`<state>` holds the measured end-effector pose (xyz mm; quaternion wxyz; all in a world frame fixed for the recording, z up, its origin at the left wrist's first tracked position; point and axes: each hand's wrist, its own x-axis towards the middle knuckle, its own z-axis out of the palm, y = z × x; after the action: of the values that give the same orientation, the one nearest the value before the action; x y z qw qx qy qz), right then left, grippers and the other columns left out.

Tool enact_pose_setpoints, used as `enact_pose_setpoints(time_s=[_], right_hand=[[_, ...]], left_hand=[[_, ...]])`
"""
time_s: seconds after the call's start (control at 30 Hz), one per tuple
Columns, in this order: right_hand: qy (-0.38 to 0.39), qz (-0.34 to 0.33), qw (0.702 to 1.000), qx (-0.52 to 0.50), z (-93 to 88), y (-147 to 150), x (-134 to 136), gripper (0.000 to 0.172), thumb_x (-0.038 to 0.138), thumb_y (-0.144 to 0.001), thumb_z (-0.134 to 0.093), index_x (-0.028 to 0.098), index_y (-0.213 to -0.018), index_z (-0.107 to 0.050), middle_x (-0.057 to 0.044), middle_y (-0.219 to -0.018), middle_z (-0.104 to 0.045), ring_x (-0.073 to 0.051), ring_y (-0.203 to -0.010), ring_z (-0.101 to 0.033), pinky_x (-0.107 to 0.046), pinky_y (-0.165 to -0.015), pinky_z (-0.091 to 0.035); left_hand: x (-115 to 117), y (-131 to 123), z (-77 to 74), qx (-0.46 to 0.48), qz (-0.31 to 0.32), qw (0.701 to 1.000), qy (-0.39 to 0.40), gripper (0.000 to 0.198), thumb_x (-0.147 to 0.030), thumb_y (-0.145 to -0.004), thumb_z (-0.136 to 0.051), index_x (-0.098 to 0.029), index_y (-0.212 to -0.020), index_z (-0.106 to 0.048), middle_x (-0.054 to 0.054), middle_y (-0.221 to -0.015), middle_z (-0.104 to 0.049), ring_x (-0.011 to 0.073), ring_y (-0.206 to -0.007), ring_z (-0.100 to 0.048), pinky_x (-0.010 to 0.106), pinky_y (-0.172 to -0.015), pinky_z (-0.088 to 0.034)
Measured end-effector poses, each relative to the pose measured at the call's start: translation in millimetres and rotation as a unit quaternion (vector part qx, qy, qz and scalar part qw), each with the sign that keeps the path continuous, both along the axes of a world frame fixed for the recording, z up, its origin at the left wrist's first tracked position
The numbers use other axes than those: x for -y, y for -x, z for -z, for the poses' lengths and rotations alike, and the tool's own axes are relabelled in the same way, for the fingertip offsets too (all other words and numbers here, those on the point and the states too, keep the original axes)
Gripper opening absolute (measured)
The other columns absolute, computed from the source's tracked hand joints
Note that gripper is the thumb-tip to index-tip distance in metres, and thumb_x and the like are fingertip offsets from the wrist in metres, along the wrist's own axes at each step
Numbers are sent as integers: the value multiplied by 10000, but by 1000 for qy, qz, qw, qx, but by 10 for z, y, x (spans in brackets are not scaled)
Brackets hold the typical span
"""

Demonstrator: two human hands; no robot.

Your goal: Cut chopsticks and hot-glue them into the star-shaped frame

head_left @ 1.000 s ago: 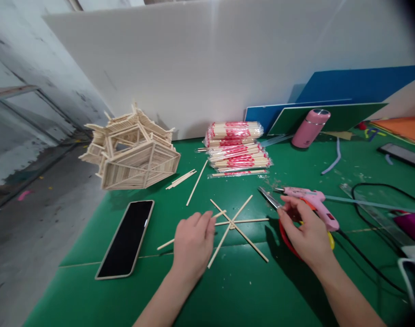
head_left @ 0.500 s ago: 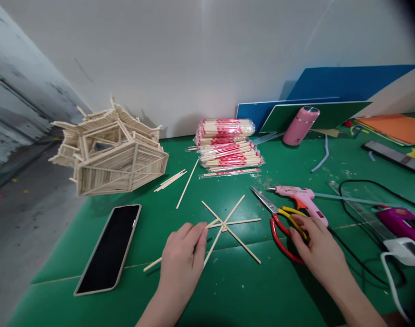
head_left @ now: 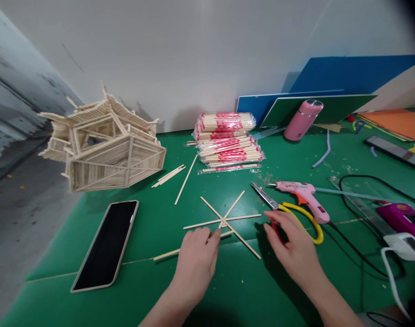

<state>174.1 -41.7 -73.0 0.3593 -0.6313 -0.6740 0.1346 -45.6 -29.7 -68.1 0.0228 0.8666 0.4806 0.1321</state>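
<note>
My left hand [head_left: 197,259] is closed around a thin wooden chopstick [head_left: 166,254], which sticks out on both sides of the fingers. Its fingertips come down at the near side of a star of crossed sticks [head_left: 243,241] lying on the green table, hiding part of one stick. My right hand [head_left: 291,245] hovers to the right of the star, thumb and fingers apart, with nothing seen between them. Beneath and behind it lie scissors [head_left: 267,196] with one red and one yellow handle; the red handle is mostly covered by the hand.
A stick-built house model [head_left: 115,154] stands at the left, above a phone [head_left: 105,247]. Loose sticks [head_left: 169,176] and wrapped chopstick bundles [head_left: 228,141] lie at the back. A pink glue gun [head_left: 304,195], cable [head_left: 357,261] and pink bottle [head_left: 303,120] are rightward.
My right hand has come off the scissors and moved left. My left hand has shifted right and nearer with the chopstick, uncovering the left end of a stick in the star.
</note>
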Motion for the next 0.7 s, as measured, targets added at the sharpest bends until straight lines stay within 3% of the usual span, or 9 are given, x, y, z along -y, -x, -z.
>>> enact_pose_setpoints(time_s=[0.13,0.27,0.43,0.7], right_hand=[[53,-118,991,-43,-59,289,-117,210,198,-813,-461,214,-1000,-556,-50,-928,-555,-167,-874,-525,-301,-766,-437],[66,-184,981,-7,-58,417,-194,206,185,-802,-486,234,-978,-583,-33,-866,-548,-158,-817,-514,-292,-716,-430],[49,-205,974,78,18,434,-239,163,225,-817,-484,229,-905,-622,-35,-779,-531,-163,-739,-476,-288,-632,-398],[57,-199,976,64,74,414,-279,203,228,-823,-476,244,-964,-621,-35,-773,-531,-160,-732,-476,-284,-614,-393]], left_hand=[[-47,31,40,9,31,999,-11,244,-139,-844,-356,-115,-895,-594,64,-707,-560,174,-666,-497,314,-613,-404],[-103,75,36,2,40,999,3,237,-159,-848,-362,-135,-914,-589,64,-720,-553,175,-663,-488,310,-592,-381],[-149,86,26,-8,55,998,17,250,-170,-854,-352,-171,-937,-589,53,-714,-559,169,-651,-488,304,-575,-354],[-191,94,152,67,32,997,-10,229,-173,-843,-376,-157,-825,-604,48,-712,-573,156,-669,-500,285,-597,-375]])
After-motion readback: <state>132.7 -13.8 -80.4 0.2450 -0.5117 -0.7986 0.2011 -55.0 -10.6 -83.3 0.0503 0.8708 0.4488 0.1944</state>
